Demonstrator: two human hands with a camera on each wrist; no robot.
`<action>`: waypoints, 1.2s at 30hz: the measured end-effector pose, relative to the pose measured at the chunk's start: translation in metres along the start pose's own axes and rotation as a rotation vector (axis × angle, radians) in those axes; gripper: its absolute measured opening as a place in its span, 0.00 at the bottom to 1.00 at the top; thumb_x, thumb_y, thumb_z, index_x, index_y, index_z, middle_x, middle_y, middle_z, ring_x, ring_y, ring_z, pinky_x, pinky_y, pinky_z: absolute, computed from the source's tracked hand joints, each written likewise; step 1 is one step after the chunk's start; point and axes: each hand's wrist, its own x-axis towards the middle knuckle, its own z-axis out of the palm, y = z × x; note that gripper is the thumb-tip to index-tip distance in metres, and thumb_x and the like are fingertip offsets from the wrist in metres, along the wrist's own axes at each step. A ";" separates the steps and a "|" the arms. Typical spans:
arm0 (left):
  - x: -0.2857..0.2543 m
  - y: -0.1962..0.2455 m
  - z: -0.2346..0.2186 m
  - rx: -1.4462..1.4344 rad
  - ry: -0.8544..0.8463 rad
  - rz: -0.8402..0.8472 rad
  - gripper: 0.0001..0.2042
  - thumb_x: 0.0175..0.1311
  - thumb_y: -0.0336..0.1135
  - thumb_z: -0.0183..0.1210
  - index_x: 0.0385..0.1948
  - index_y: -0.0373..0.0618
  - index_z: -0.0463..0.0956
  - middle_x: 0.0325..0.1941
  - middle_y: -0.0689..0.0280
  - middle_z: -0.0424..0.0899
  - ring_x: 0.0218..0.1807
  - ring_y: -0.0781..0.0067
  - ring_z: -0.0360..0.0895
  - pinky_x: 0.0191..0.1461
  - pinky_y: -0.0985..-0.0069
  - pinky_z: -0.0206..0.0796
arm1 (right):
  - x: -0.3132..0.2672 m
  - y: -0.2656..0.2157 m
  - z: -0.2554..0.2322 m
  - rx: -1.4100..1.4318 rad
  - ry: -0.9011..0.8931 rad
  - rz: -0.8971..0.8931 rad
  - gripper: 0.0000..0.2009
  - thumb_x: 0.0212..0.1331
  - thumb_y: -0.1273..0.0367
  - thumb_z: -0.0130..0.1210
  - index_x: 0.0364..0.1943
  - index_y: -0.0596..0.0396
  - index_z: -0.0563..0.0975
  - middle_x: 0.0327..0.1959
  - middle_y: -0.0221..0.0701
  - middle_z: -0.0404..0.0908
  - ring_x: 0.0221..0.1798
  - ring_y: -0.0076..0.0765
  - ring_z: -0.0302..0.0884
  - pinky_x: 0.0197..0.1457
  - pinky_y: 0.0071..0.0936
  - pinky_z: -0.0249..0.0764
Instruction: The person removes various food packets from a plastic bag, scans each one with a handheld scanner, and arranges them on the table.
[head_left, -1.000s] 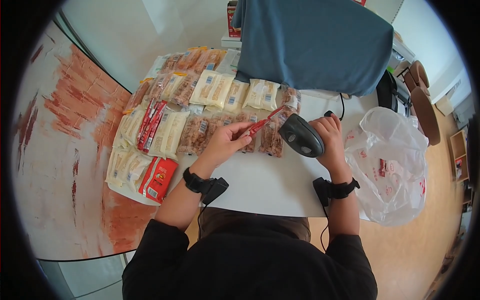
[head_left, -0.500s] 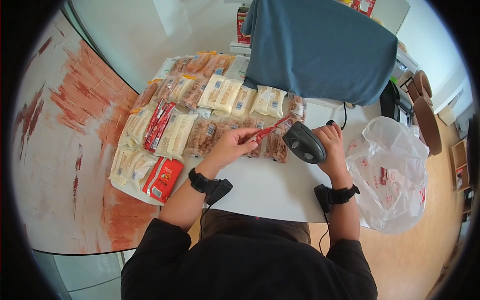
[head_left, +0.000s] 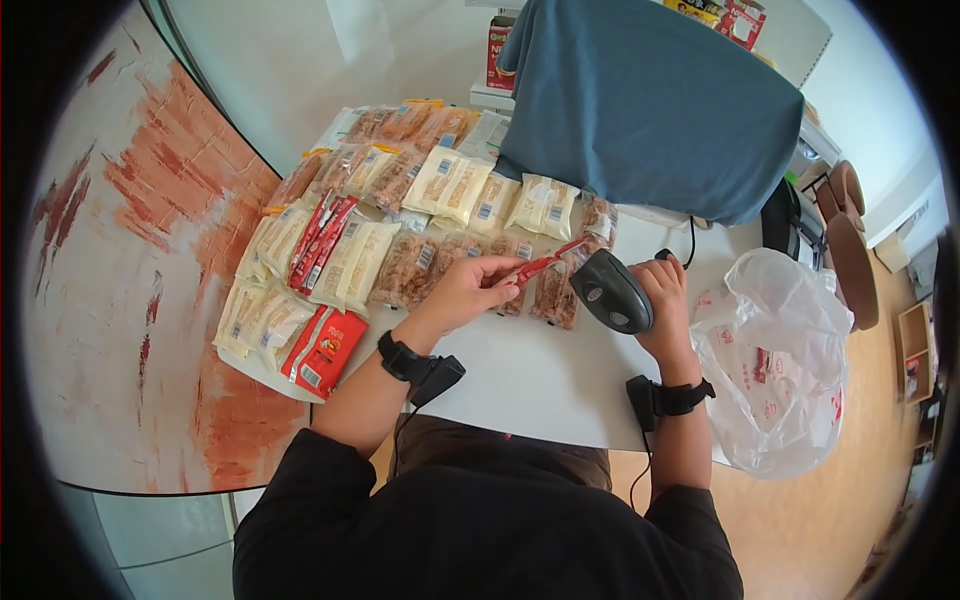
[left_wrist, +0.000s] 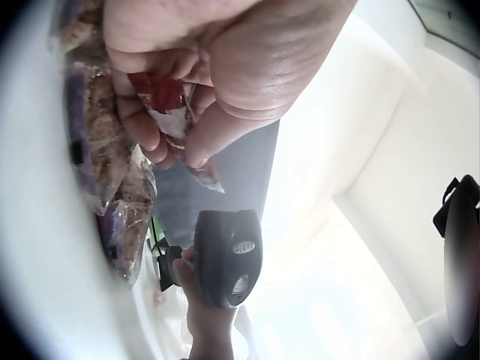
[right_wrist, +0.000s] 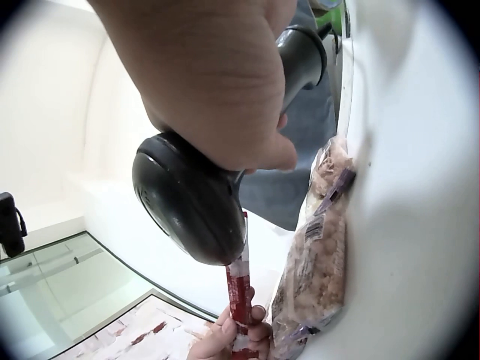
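My left hand [head_left: 468, 292] pinches a thin red packet [head_left: 541, 266] between thumb and fingers, above the front bags of brown food. In the left wrist view the red packet [left_wrist: 161, 101] lies across the fingers of my left hand [left_wrist: 225, 67]. My right hand [head_left: 662, 305] grips the handle of a black handheld scanner [head_left: 612, 291], its head turned toward the packet. The right wrist view shows the scanner head [right_wrist: 187, 199] close to the red packet [right_wrist: 238, 292], with my right hand [right_wrist: 217, 82] round the handle.
Rows of cream bags [head_left: 447, 184] and brown bags [head_left: 405, 270] cover the table's left and middle. Two red sticks [head_left: 322, 240] and a red packet [head_left: 325, 350] lie among them. A blue cloth [head_left: 655, 110] hangs behind; a clear plastic bag [head_left: 775, 370] sits at right.
The head view has shifted slightly, so the table items appear a little further right and lower. Both hands keep their holds, with the packet and scanner still close together.
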 end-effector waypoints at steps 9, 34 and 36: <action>0.000 0.001 -0.001 -0.013 -0.020 0.012 0.18 0.59 0.25 0.56 0.53 0.36 0.70 0.36 0.70 0.79 0.35 0.85 0.73 0.39 0.85 0.67 | -0.008 0.031 -0.012 -0.028 -0.064 0.138 0.16 0.39 0.75 0.56 0.38 0.53 0.75 0.34 0.33 0.76 0.45 0.44 0.70 0.61 0.42 0.56; -0.068 0.062 -0.074 0.251 0.473 0.169 0.17 0.62 0.32 0.55 0.51 0.36 0.72 0.36 0.69 0.79 0.37 0.83 0.72 0.42 0.84 0.66 | -0.027 0.059 -0.018 0.130 -0.332 0.239 0.22 0.36 0.83 0.48 0.42 0.55 0.76 0.38 0.35 0.77 0.48 0.45 0.71 0.65 0.38 0.52; -0.086 0.066 -0.111 0.403 0.612 0.219 0.16 0.62 0.31 0.54 0.50 0.35 0.72 0.39 0.65 0.80 0.40 0.80 0.74 0.46 0.82 0.67 | -0.027 0.057 -0.016 0.110 -0.332 0.249 0.22 0.36 0.84 0.47 0.42 0.55 0.76 0.38 0.36 0.77 0.49 0.46 0.70 0.65 0.39 0.53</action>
